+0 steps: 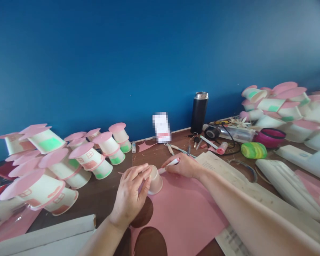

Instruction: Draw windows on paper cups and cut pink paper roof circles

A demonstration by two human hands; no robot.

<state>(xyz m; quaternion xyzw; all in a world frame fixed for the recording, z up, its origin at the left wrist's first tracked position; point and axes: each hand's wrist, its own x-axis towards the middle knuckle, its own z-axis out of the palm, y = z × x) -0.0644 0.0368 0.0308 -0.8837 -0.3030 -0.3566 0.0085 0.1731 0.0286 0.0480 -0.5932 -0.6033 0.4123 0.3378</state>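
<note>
A pale paper cup (156, 182) lies on or stands against a pink sheet (186, 209) on the brown table. My left hand (133, 190) is wrapped over the cup from the left, its fingers closed on it. In my right hand (184, 164) is a white marker (170, 164) with a red end, its tip close to the cup's rim. Round holes are cut out of the pink sheet's left side, and the dark table shows through them.
Decorated cups with pink round tops (88, 156) crowd the left; another pile (280, 103) lies far right. A black flask (199, 113) stands by the blue wall. Scissors (188, 150), a glue stick (222, 148), a yellow-green roll (254, 150) and papers (216, 165) lie to the right.
</note>
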